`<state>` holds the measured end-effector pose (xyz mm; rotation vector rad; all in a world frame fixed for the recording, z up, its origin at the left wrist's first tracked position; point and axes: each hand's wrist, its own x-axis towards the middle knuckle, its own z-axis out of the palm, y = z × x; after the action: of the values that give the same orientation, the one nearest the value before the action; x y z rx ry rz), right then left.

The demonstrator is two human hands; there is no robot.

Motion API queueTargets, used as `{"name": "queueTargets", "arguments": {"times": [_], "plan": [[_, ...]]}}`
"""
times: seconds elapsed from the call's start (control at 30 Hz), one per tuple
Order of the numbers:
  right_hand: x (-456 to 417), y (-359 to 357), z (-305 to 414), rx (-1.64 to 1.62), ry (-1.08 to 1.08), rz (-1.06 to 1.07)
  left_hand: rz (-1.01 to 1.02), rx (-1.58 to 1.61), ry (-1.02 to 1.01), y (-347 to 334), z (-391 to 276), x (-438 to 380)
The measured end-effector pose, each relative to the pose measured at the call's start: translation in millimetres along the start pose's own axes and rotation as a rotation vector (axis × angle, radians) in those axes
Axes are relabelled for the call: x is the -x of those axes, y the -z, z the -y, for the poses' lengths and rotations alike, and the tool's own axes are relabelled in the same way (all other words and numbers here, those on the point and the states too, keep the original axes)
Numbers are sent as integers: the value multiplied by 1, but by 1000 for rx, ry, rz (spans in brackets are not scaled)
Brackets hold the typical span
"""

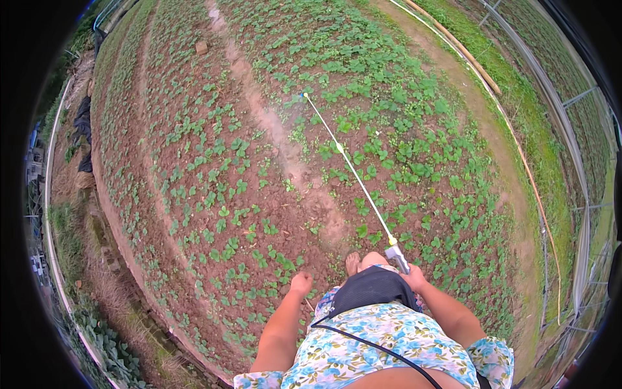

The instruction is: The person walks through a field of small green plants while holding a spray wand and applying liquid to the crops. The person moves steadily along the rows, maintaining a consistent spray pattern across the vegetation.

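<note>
My right hand (414, 278) grips the grey handle (399, 257) of a garden spray lance. Its thin white tube (362, 185) reaches forward and left over the crop, with yellow joints along it. At the far end is a small yellow and blue nozzle (305, 95), and a faint mist hangs just below it. Low leafy green plants (393, 141) grow in the brown soil under the lance. My left hand (301, 283) hangs at my left side with curled fingers, above small seedlings, and nothing shows in it. A thin cord (309, 305) runs close to its wrist.
A bare soil furrow (267, 121) runs between the planted beds. A brown block (201, 47) lies on the left bed. Along the right side are a wooden pole (457, 44), a pale hose and a metal frame (559, 102). Black sheeting (83, 121) edges the left side.
</note>
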<state>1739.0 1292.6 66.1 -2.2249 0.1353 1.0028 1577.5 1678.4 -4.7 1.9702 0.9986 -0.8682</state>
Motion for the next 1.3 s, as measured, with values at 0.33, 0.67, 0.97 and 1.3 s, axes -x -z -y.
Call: {"name": "queueTargets", "arguments": {"times": [0.33, 0.67, 0.97, 1.3], "plan": [[-26, 15, -7, -187, -170, -54, 4, 113, -32, 10, -27, -15], [-113, 57, 47, -512, -284, -424, -112, 55, 60, 77, -25, -30], [-239, 97, 129, -962, -300, -512, -69, 117, 79, 99, -20, -72], [-136, 44, 105, -734, -414, -241, -39, 73, 31, 128, -75, -90]]}}
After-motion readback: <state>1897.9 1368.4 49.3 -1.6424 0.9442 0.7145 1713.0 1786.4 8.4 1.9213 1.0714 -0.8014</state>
